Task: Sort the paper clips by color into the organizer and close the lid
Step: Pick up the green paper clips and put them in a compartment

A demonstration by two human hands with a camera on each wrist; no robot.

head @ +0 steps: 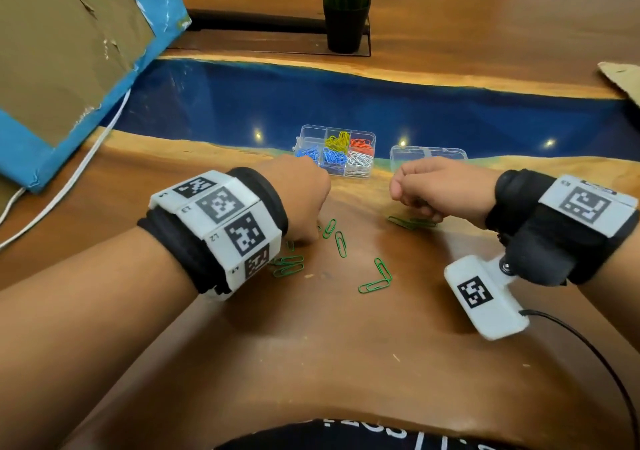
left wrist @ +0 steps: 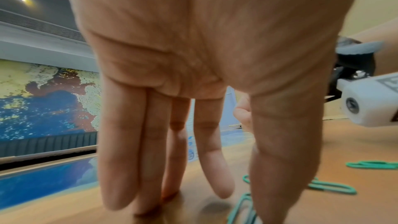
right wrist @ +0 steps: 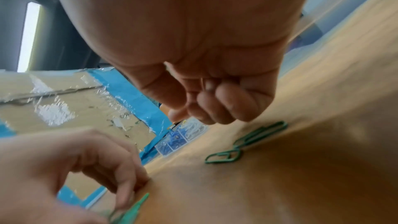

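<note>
one organizer [head: 336, 153], one lid [head: 428, 156], two hands

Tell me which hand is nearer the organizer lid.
Right. The right hand hovers just in front of the lid; the left hand is across the table, in front of the organizer.

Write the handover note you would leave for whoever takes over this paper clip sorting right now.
Left hand: fingers reach down to the table among the green clips; no clip lifted.
Right hand: curled, above the table, nothing visible in it.
Organizer: open, at the far edge of the wood; its lid lies detached to its right.
Done: yellow, red, blue and white clips sit in compartments.
Left: put the scattered green clips into the back-left compartment, which looks empty, then fit the lid.
</note>
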